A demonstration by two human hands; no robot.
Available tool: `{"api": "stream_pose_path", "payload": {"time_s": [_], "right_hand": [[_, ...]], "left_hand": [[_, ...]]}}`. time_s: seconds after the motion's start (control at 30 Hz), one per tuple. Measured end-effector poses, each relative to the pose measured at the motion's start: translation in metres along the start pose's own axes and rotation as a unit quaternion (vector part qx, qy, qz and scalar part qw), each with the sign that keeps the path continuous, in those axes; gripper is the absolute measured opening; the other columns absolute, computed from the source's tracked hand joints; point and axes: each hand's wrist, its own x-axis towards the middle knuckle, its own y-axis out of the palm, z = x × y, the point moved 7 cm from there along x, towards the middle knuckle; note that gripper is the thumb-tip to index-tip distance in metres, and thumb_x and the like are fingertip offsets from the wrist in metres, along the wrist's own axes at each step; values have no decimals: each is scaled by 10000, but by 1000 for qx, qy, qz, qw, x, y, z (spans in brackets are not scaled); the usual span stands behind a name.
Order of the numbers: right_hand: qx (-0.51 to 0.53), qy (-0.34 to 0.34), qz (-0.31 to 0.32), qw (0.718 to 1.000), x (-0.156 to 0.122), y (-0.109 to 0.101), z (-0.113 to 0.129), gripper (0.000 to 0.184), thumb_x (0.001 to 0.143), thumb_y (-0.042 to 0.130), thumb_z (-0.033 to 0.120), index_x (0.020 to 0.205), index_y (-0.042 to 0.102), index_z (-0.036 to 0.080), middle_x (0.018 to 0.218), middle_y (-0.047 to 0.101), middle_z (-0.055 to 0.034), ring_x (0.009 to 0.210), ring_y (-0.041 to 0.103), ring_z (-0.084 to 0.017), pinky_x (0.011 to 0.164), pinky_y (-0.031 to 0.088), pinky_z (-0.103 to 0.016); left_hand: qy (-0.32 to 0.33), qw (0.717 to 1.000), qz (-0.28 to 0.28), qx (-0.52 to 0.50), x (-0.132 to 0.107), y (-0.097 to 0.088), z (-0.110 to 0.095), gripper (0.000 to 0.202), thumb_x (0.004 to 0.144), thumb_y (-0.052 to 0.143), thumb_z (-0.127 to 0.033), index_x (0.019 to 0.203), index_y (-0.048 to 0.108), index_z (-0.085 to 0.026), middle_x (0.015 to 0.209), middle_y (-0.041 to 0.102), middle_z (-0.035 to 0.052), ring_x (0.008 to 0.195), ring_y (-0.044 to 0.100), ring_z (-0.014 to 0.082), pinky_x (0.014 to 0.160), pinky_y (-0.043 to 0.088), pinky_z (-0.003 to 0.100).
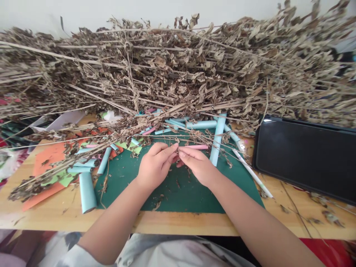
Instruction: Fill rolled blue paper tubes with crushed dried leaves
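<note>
My left hand [155, 165] and my right hand [196, 163] meet fingertip to fingertip over a dark green cutting mat [178, 196]. Both pinch a thin dry twig [178, 148] that reaches out from the big heap of dried leafy branches [178, 70] across the back of the table. A pink paper roll [197, 147] lies just behind my right fingers. Light blue paper rolls [217, 139] lie scattered around the mat, one larger roll [87, 193] at the mat's left edge.
A black tray [306, 159] sits at the right on the wooden table [178, 222]. Orange and light green paper sheets [50, 159] lie at the left under stray branches. A thin white stick [253, 174] lies by the mat's right edge. Leaf crumbs litter the mat.
</note>
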Motion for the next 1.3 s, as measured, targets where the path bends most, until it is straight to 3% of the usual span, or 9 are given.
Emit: {"api": "stream_pose_path", "payload": {"time_s": [0.1,0.2,0.3,0.47,0.7,0.87,0.97,1.17,1.3], "right_hand": [[-179,-50,3,983,0,-4,12,211,838,373,217,872,579,185,715,587,-21,659,540,-134,617,467,-277],[-340,-142,-51,928,-1,-10,27,219,828,389,174,723,581,167,649,585,-23,633,524,-143,617,438,-277],[-409,-197,-66,889,-3,-9,32,242,834,400,185,666,572,158,622,596,-29,615,518,-145,600,415,-266],[-446,-200,-83,868,-3,-12,30,241,832,425,226,644,567,171,595,586,-15,601,502,-138,588,389,-252],[-373,-131,-107,912,0,-17,27,230,779,480,167,557,539,171,524,527,15,532,487,-109,521,375,-221],[-271,-54,-50,960,3,-15,16,204,782,462,158,625,592,171,596,603,6,596,552,-120,555,419,-230],[-259,-47,1,965,3,-12,15,230,812,427,185,667,605,177,620,620,6,624,570,-121,578,435,-236],[-427,-197,-74,879,-6,-15,38,223,717,599,317,867,597,151,849,617,-78,805,552,-189,707,444,-322],[-463,-331,-25,822,-16,2,46,213,759,561,256,958,586,182,965,603,-75,871,531,-181,764,433,-329]], "left_hand": [[-19,999,13,-31,1,2,4,229,818,440,-183,1007,569,-173,876,578,57,806,556,110,698,490,212],[-25,997,31,-68,0,7,2,233,823,418,-158,998,572,-167,979,608,65,915,567,124,793,489,236],[-48,995,41,-80,-2,10,1,248,822,404,-151,1003,574,-151,1008,626,63,955,574,138,845,481,256],[-117,987,77,-76,-5,18,3,292,826,364,-161,1038,565,-171,1048,616,41,962,580,155,850,488,287],[-84,992,95,-9,-6,21,-1,336,791,445,-207,1120,503,-169,1075,601,55,911,605,163,751,519,249],[6,999,36,28,-3,10,-5,221,807,444,-179,975,584,-159,910,669,46,774,639,141,650,515,209],[11,999,39,3,-1,6,-3,195,803,454,-167,927,604,-167,858,678,28,754,634,120,670,497,186],[-125,977,133,-111,0,13,9,176,803,452,-220,816,622,-177,766,664,7,686,600,114,645,463,194],[-242,910,212,-260,-7,26,16,175,756,506,-249,639,575,-139,595,578,-23,555,521,83,522,409,169]]}}
